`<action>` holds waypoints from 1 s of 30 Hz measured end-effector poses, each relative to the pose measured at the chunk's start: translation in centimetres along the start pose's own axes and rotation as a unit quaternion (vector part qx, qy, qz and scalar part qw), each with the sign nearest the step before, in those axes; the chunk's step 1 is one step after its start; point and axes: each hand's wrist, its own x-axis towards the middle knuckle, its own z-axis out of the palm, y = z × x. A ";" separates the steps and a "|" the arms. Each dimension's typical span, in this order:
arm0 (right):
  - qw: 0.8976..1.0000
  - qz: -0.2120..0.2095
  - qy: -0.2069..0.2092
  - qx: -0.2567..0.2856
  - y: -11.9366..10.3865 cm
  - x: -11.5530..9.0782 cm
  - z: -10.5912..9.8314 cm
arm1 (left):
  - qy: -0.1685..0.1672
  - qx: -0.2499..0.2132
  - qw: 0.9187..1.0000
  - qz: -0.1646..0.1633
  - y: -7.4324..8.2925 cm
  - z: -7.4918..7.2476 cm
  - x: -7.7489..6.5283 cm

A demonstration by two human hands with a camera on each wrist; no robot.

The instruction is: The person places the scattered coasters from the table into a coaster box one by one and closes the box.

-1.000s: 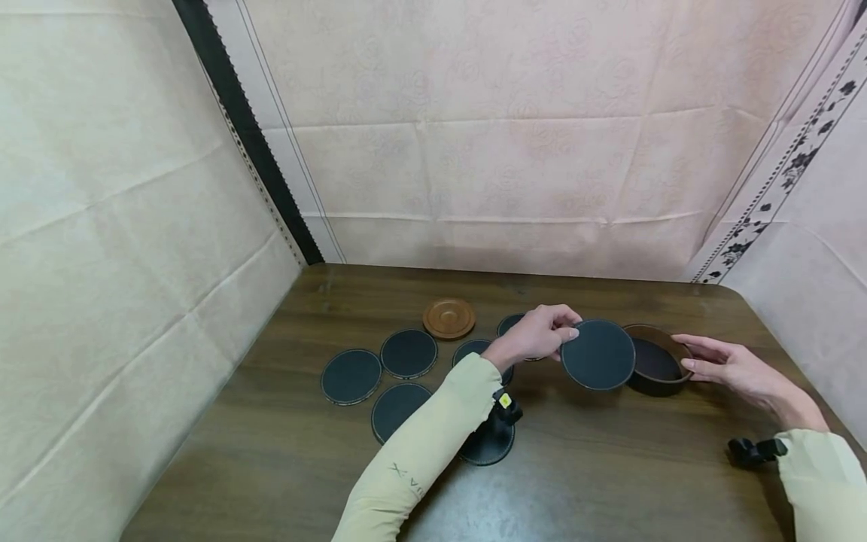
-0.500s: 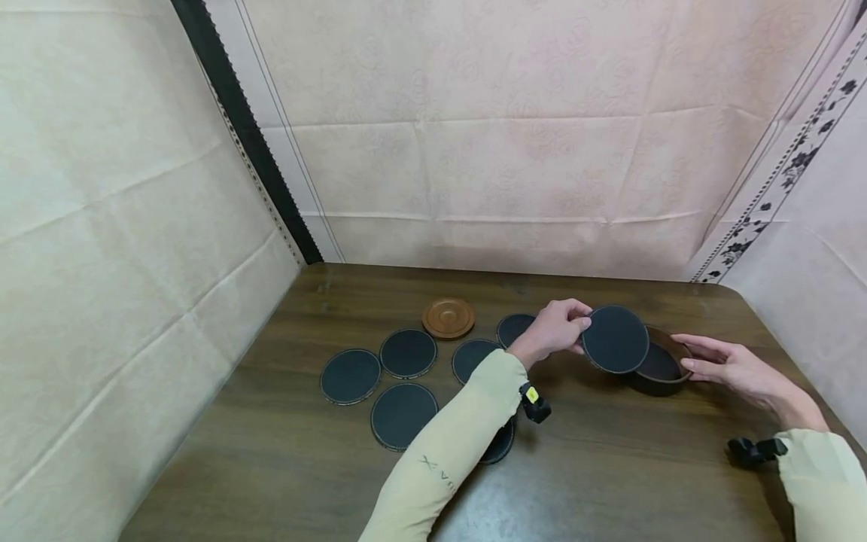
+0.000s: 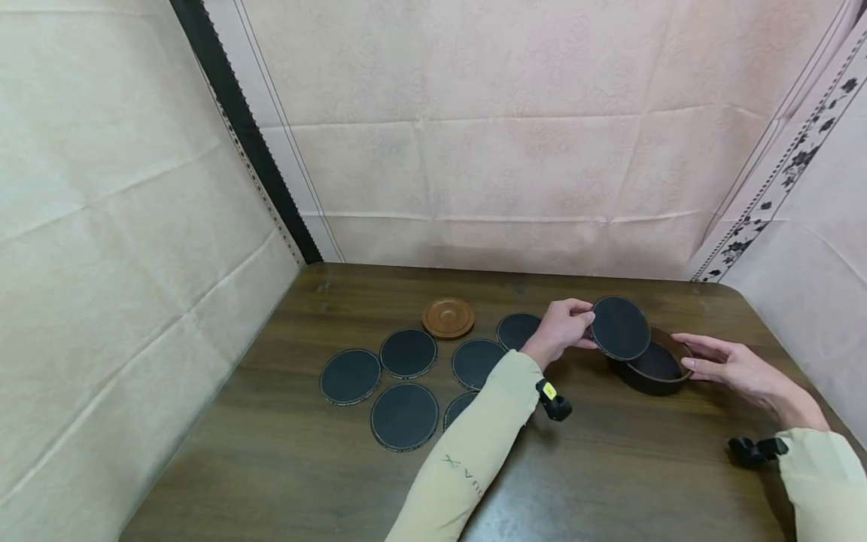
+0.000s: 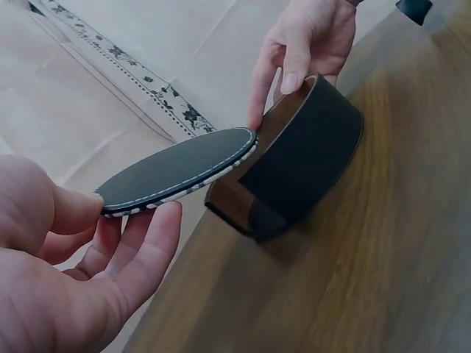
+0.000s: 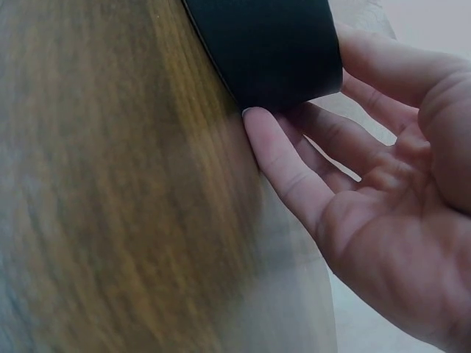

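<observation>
My left hand [image 3: 564, 327] pinches a round dark coaster [image 3: 619, 329] by its left edge, thumb on top and fingers beneath. The coaster hangs tilted over the left part of the round coaster holder [image 3: 653, 384], whose inside is brown and outer wall black. In the left wrist view the coaster [image 4: 176, 173] shows pale stitching and a black-and-white patterned edge, its far end by the rim. My right hand [image 3: 741, 373] holds the holder at its right side; in the right wrist view fingers curve against the black wall of the holder [image 5: 276, 59].
Several dark coasters [image 3: 404, 416] lie spread on the wooden table [image 3: 271, 459], some partly behind the left forearm. A brown round disc [image 3: 449, 318] with raised rings lies behind them. Pale cloth walls [image 3: 508, 150] stand at the back and sides.
My left hand has carried the coaster right and slightly away from me, from left of the holder to over its left rim. The right hand and holder have stayed in place.
</observation>
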 end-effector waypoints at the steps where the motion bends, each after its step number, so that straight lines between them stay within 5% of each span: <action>1: 1.000 0.000 0.000 -0.001 0.0 0.0 0.0 | 0.005 -0.006 1.000 -0.003 0.0 0.3 0.1; 15: 1.000 -0.006 -0.001 0.010 0.2 0.1 0.0 | 0.043 -0.105 0.993 -0.034 -0.8 3.5 0.2; 30: 1.000 0.003 -0.007 0.011 0.2 0.1 -0.1 | 0.058 -0.127 0.989 -0.039 -1.9 4.7 -0.1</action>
